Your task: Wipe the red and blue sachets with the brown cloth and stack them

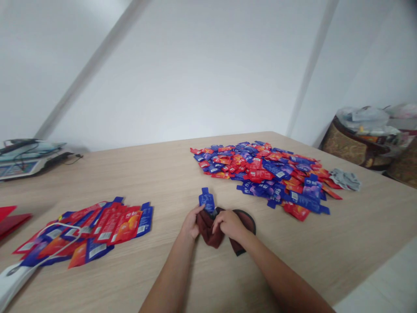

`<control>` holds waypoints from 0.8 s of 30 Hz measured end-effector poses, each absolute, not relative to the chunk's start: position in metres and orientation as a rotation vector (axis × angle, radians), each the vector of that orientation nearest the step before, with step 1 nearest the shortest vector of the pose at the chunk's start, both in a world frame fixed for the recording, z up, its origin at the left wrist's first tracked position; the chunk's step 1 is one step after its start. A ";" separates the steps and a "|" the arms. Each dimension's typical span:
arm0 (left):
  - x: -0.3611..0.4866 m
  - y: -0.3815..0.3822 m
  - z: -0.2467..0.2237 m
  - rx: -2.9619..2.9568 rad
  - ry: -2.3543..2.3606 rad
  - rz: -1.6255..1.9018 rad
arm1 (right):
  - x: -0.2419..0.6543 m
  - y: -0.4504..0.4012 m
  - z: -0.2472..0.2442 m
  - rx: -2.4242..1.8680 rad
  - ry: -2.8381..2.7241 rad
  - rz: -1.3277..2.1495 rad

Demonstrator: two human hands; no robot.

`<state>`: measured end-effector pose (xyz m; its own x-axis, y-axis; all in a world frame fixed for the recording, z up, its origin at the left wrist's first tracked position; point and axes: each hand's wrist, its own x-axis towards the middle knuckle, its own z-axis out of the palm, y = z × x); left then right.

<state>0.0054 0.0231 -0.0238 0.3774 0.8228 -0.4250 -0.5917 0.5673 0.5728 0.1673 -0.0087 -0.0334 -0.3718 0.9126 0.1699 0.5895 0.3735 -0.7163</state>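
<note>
Near the middle of the table, my left hand [192, 222] is closed on the left side of a bunched maroon cloth [211, 232]. Its thumb lies at the lower edge of a small blue sachet [206, 201], which stands out beyond the cloth with its narrow tab pointing away from me. My right hand [229, 224] has its fingers curled and pinching the cloth's upper right part. To the right, partly under my right wrist, a black-edged part of the maroon fabric [250, 221] spreads on the table. What lies inside the folds is hidden.
A large heap of red and blue sachets [257, 163] covers the back right, with a grey cloth [345, 179] beside it. Overlapping sachets [107, 226] lie left, near a white corded object [16, 278]. A scale [29, 167] stands back left; a laden armchair [352, 143] is beyond the right edge.
</note>
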 end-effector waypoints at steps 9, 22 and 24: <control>0.005 0.030 -0.038 0.464 0.744 1.150 | 0.199 -0.002 -0.019 -1.370 -1.584 0.258; 0.023 0.024 -0.036 0.451 0.729 1.042 | 0.182 0.014 -0.041 -1.630 -1.975 0.274; 0.022 0.023 -0.035 0.447 0.724 1.043 | 0.194 0.018 -0.044 -1.650 -1.882 0.247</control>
